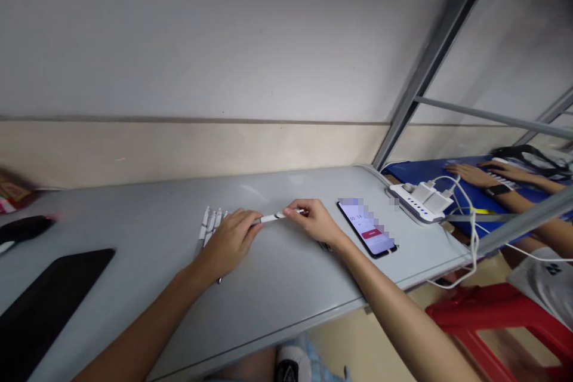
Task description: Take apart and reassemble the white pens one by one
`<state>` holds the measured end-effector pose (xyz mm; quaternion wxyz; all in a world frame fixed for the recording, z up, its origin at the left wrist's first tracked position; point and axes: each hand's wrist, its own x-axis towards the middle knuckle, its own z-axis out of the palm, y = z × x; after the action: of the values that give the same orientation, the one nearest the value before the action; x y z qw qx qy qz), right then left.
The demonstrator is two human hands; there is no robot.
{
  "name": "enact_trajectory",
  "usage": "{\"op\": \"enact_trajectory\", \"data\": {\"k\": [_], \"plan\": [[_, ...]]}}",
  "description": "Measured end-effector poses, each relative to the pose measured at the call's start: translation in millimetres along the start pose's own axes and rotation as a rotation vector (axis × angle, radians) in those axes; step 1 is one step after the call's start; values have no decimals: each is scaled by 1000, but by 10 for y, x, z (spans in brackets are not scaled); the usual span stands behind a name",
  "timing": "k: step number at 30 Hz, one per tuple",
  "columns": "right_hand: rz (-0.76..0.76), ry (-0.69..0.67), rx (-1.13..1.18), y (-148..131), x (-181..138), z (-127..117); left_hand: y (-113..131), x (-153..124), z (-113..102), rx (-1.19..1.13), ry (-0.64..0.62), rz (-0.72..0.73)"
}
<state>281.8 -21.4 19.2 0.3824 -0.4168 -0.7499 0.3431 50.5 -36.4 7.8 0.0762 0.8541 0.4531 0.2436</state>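
Note:
A white and grey pen (272, 217) spans the gap between my two hands, just above the grey table (277, 292). My left hand (229, 243) is closed around its grey end. The fingers of my right hand (312, 221) pinch the other end. Several similar pens (208, 224) lie side by side on the table, partly hidden behind my left hand. Some small dark things (325, 246) show beneath my right wrist, too covered to make out.
A lit phone (367, 227) lies right of my right hand. Beyond it is a power strip (418, 203) with plugs and white cables. At left are a black flat object (58, 304) and a dark item (27, 228). A co-worker's hands (472, 176) are beyond the metal frame, near a red stool (496, 310).

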Motion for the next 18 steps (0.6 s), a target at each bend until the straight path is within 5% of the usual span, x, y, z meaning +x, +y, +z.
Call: {"op": "enact_trajectory", "data": {"k": [8,18], "plan": [[182,-157,226,5,4,-24,5,2,-6,190,17,55],[294,-184,383,26,-2,-15,117,-12,-68,451,52,129]]}}
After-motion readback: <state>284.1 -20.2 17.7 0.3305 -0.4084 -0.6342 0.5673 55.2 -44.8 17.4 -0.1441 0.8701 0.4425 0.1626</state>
